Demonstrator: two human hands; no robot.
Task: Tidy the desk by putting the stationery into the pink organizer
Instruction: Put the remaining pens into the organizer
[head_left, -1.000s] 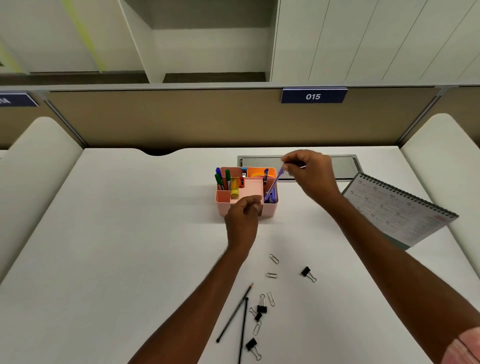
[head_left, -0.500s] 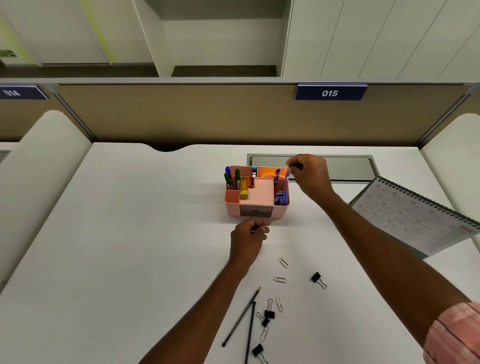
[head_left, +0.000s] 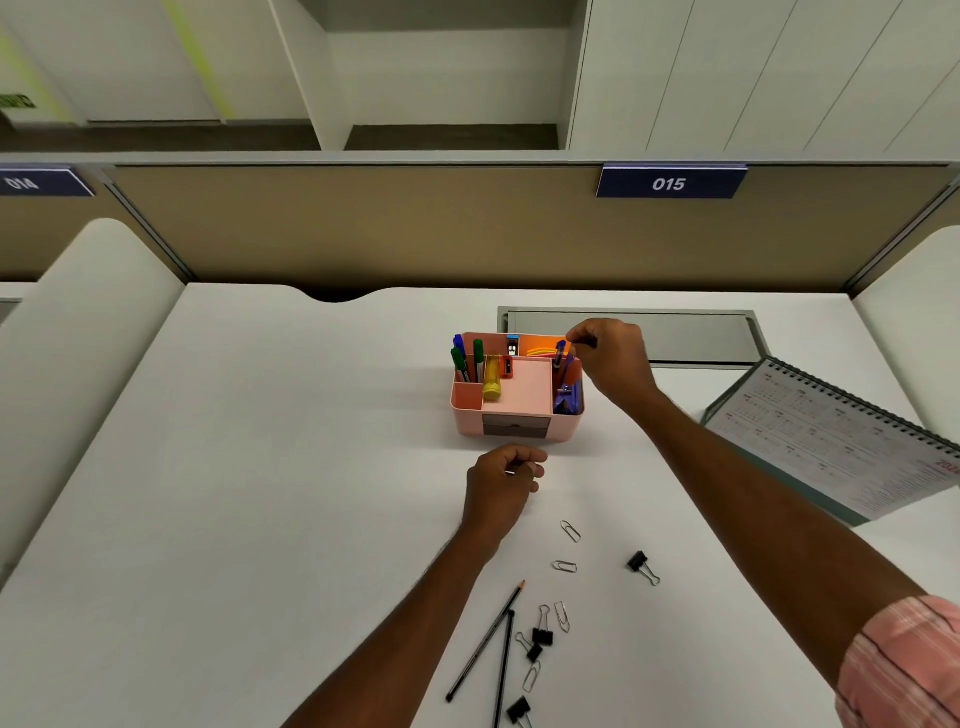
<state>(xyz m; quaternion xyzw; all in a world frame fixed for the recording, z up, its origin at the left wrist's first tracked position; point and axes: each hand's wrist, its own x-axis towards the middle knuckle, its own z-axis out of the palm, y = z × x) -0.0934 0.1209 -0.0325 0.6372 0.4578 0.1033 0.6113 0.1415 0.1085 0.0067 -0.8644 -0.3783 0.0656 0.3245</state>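
While it's sitting mid-way on the white tabletop (head_left: 260, 467), the pink plastic organizer (head_left: 519, 415) w/ a grey front drawer is holding green & blue markers (head_left: 467, 359), a yellow highlighter (head_left: 492, 385) and a blue pen (head_left: 561, 353) in its right compartment. The right hand (head_left: 613, 364) is hovering at that pen's top, thumb & forefinger pinched together; can't tell if they're gripping it. The left hand (head_left: 498, 486), just in front of the organizer, is pinching a thin silver paper clip (head_left: 511, 472). Nearer the person, two black pencils (head_left: 485, 642), loose wire paper clips (head_left: 570, 531) & black binder clips (head_left: 641, 565) are lying well apart from the organizer.
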